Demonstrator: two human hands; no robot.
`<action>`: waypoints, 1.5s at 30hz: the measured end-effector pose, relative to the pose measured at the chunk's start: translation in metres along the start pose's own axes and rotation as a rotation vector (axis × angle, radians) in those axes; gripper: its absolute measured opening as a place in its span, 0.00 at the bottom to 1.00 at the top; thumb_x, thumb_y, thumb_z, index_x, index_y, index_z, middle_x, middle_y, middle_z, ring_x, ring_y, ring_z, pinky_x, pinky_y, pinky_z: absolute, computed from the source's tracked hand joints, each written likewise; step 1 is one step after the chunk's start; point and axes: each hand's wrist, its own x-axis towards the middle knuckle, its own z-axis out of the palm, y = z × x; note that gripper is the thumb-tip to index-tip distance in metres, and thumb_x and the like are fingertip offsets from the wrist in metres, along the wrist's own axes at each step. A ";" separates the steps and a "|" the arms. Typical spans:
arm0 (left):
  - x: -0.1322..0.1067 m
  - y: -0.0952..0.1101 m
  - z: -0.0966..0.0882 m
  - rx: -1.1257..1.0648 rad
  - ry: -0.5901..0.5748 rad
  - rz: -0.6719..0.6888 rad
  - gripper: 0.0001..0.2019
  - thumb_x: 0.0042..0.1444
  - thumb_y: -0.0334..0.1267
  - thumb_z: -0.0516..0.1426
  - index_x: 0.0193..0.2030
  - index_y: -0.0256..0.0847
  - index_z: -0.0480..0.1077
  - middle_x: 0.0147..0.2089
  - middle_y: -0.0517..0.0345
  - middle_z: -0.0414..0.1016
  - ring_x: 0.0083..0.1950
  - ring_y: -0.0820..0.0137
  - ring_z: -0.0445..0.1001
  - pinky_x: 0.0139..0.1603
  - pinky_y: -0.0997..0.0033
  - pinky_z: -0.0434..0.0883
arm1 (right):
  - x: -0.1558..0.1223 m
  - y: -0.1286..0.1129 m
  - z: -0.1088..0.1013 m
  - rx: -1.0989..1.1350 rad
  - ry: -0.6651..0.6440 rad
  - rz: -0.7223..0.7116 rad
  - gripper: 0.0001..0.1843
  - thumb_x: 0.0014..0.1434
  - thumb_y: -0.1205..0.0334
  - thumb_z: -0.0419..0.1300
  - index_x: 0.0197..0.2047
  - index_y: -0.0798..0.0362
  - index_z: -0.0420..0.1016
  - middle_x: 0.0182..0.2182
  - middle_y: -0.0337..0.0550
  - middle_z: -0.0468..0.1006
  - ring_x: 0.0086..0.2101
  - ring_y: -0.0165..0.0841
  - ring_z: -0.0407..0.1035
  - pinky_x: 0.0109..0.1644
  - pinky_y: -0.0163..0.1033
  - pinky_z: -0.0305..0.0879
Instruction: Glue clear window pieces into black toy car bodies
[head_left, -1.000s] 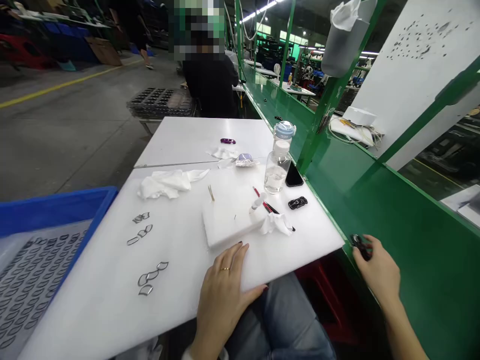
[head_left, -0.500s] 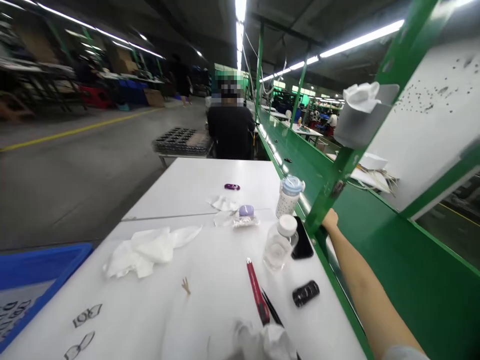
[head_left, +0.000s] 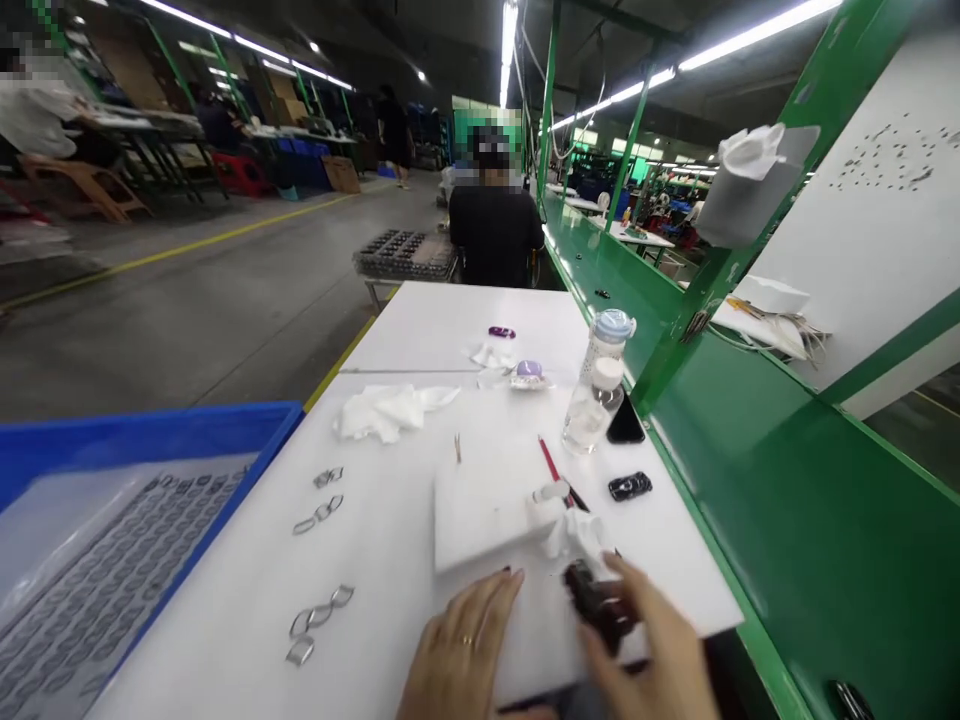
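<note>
My right hand (head_left: 645, 650) is at the near edge of the white table (head_left: 390, 560), its fingers closed round a small dark glossy part (head_left: 592, 600). Beside it my left hand (head_left: 461, 650) lies flat on the table with fingers stretched, a ring on one finger, touching nothing else. Just beyond both hands sits a white foam block (head_left: 480, 505) with a crumpled white wipe (head_left: 574, 530) and a small white bottle (head_left: 551, 491) at its right corner.
Left is a blue tray (head_left: 150, 440) of small metal frames; loose metal frames (head_left: 319, 610) lie on the table. A red pen (head_left: 549, 460), clear bottle (head_left: 589, 415), phone (head_left: 625, 425), another black part (head_left: 630, 486) and white cloth (head_left: 386, 410) lie farther off. A green conveyor (head_left: 787, 500) runs along the right. A person sits ahead.
My right hand came back from the green post at the far right to the table's near edge, now holding a dark part. My left hand is in view again. The camera tilted down.
</note>
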 end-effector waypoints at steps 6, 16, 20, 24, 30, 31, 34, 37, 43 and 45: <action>0.013 0.010 -0.020 -0.151 -0.129 -0.144 0.34 0.46 0.44 0.67 0.61 0.43 0.65 0.56 0.49 0.74 0.54 0.56 0.71 0.52 0.60 0.69 | 0.006 -0.052 0.044 0.118 -0.027 0.101 0.17 0.60 0.52 0.59 0.50 0.52 0.73 0.34 0.46 0.80 0.29 0.36 0.74 0.35 0.41 0.73; 0.026 0.018 -0.027 -0.305 -0.107 -0.250 0.29 0.38 0.41 0.68 0.51 0.39 0.74 0.48 0.50 0.77 0.49 0.54 0.72 0.46 0.53 0.70 | 0.108 -0.040 0.023 0.620 -0.385 0.147 0.16 0.65 0.48 0.54 0.43 0.50 0.75 0.49 0.47 0.77 0.52 0.42 0.69 0.57 0.50 0.63; 0.030 0.018 -0.030 -0.410 -0.081 -0.333 0.27 0.35 0.37 0.66 0.48 0.40 0.76 0.46 0.53 0.78 0.48 0.55 0.71 0.48 0.51 0.69 | 0.074 -0.049 0.012 1.027 -0.309 0.131 0.08 0.60 0.58 0.61 0.43 0.46 0.76 0.41 0.42 0.76 0.44 0.36 0.69 0.51 0.44 0.63; 0.034 0.019 -0.032 -0.452 -0.102 -0.406 0.24 0.35 0.36 0.64 0.46 0.43 0.77 0.45 0.55 0.78 0.47 0.57 0.71 0.48 0.52 0.68 | 0.051 -0.063 0.012 1.490 -0.420 0.130 0.21 0.55 0.38 0.57 0.30 0.48 0.68 0.21 0.35 0.59 0.24 0.32 0.55 0.32 0.41 0.57; 0.035 0.019 -0.033 -0.459 -0.111 -0.428 0.25 0.35 0.37 0.64 0.46 0.44 0.77 0.45 0.56 0.77 0.47 0.57 0.71 0.49 0.52 0.68 | 0.052 -0.063 0.024 1.690 -0.501 0.154 0.38 0.51 0.22 0.37 0.16 0.51 0.48 0.13 0.34 0.42 0.17 0.28 0.43 0.25 0.40 0.48; 0.035 0.019 -0.033 -0.461 -0.110 -0.426 0.25 0.35 0.37 0.64 0.46 0.44 0.77 0.45 0.55 0.78 0.47 0.57 0.71 0.49 0.52 0.68 | 0.052 -0.062 0.025 1.714 -0.478 0.175 0.38 0.52 0.23 0.37 0.16 0.51 0.48 0.12 0.33 0.42 0.17 0.28 0.42 0.25 0.40 0.47; 0.035 0.018 -0.033 -0.463 -0.106 -0.416 0.25 0.35 0.37 0.64 0.46 0.43 0.77 0.45 0.55 0.78 0.47 0.57 0.71 0.49 0.52 0.68 | 0.050 -0.060 0.029 1.754 -0.456 0.191 0.37 0.53 0.24 0.38 0.16 0.51 0.48 0.12 0.33 0.41 0.17 0.27 0.39 0.24 0.39 0.46; 0.035 0.018 -0.032 -0.455 -0.099 -0.414 0.25 0.35 0.38 0.64 0.46 0.43 0.77 0.44 0.55 0.78 0.47 0.57 0.71 0.48 0.52 0.69 | 0.048 -0.059 0.030 1.738 -0.462 0.213 0.37 0.53 0.24 0.37 0.16 0.50 0.48 0.12 0.33 0.41 0.17 0.28 0.40 0.24 0.39 0.46; 0.036 0.018 -0.032 -0.452 -0.092 -0.417 0.25 0.34 0.38 0.64 0.45 0.43 0.78 0.43 0.56 0.78 0.46 0.57 0.71 0.47 0.52 0.69 | 0.048 -0.061 0.032 1.716 -0.468 0.219 0.38 0.52 0.23 0.35 0.16 0.50 0.47 0.12 0.33 0.41 0.17 0.28 0.40 0.24 0.39 0.46; 0.036 0.018 -0.032 -0.453 -0.092 -0.418 0.25 0.34 0.38 0.64 0.45 0.43 0.78 0.43 0.56 0.78 0.46 0.57 0.71 0.48 0.52 0.69 | 0.048 -0.061 0.032 1.715 -0.458 0.220 0.37 0.53 0.24 0.34 0.16 0.51 0.47 0.12 0.33 0.40 0.17 0.28 0.40 0.24 0.39 0.46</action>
